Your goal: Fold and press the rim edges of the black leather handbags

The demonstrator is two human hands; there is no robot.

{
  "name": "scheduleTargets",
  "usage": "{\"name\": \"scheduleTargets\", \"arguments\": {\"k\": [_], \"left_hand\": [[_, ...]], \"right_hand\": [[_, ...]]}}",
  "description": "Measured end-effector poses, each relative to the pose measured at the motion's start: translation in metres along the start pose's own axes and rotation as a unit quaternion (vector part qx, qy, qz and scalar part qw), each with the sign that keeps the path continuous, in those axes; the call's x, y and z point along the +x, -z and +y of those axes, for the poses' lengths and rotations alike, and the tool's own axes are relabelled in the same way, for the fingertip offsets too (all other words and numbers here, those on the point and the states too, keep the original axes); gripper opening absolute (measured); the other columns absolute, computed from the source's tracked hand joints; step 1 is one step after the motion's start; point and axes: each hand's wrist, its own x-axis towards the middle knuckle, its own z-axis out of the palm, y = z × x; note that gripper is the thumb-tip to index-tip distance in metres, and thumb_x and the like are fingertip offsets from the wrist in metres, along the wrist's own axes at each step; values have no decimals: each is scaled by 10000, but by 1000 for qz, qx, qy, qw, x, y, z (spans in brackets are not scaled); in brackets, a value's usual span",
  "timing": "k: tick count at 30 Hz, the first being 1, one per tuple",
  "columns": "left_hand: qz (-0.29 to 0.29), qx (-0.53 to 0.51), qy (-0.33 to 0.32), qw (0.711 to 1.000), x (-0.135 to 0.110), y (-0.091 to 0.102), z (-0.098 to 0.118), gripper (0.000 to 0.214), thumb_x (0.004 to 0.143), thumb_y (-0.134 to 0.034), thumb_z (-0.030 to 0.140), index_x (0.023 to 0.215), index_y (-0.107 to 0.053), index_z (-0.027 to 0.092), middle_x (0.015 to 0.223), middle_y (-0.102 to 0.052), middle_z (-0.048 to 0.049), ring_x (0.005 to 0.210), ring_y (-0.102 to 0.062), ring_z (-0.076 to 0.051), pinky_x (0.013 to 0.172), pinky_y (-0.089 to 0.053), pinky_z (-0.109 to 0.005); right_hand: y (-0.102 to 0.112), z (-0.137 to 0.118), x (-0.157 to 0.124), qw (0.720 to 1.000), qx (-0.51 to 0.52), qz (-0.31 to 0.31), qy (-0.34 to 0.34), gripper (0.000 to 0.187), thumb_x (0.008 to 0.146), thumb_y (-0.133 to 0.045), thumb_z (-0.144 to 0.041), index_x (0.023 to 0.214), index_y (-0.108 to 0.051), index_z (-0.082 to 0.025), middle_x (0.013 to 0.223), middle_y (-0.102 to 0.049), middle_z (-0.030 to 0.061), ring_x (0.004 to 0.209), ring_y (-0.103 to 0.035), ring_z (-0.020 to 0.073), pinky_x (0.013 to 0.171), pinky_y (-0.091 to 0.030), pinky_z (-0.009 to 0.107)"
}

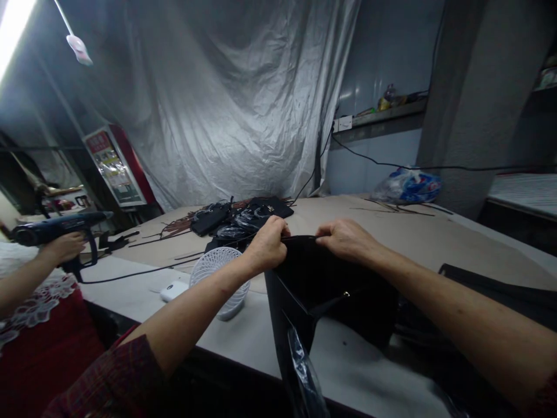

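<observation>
Between my two hands a black bag (289, 290) is held up by its top edge above the near side of the table. My left hand (270, 242) pinches that edge at its left part. My right hand (346, 239) grips the same edge a little to the right, thumb and fingers pressed together. A small gold-coloured metal fitting (346, 294) shows on the dark material below my right hand. Clear plastic wrap (303, 366) hangs at the bag's lower left. The bag's lower right part is dark and hard to make out.
A white fan (220, 273) stands beside my left forearm. At the left, a co-worker's hand (65, 248) holds a heat gun (61, 227). Several black pieces (243, 217) and brown strips (176, 226) lie on the table (343, 209). Black material (491, 284) lies at the right.
</observation>
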Motion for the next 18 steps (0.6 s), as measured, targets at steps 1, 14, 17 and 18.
{"name": "scheduleTargets", "arguments": {"k": [1, 14, 17, 18], "left_hand": [[-5, 7, 4, 1000, 0, 0, -2, 350, 571, -435, -65, 813, -549, 160, 1052, -558, -67, 1018, -542, -174, 886, -496, -293], [-78, 39, -15, 996, 1, 4, 0, 173, 698, -648, 102, 847, -696, 173, 1009, -605, -35, 920, -584, -158, 889, -471, -260], [-70, 57, -10, 996, 2, 5, 0, 51, 762, -638, 177, 765, -685, 160, 919, -642, -37, 863, -595, -159, 831, -476, -259], [-69, 67, -2, 995, 2, 5, 0, 68, 776, -623, 184, 763, -685, 161, 884, -652, -36, 837, -598, -160, 807, -477, -261]], "right_hand": [[0, 0, 0, 1000, 0, 2, 4, 207, 753, -549, -291, 827, -739, -253, 743, -697, 15, 715, -599, 169, 596, -366, 252], [-2, 3, -1, 1000, 2, 11, 11, 210, 755, -559, -302, 847, -741, -253, 771, -706, 18, 735, -601, 167, 618, -368, 254], [-2, 3, -2, 1000, 4, 8, 7, 225, 748, -548, -303, 852, -741, -252, 765, -704, 20, 728, -601, 169, 617, -372, 254], [-2, 3, -2, 1000, 2, 8, 6, 228, 745, -543, -304, 847, -740, -253, 758, -702, 20, 722, -599, 170, 613, -372, 256]]}}
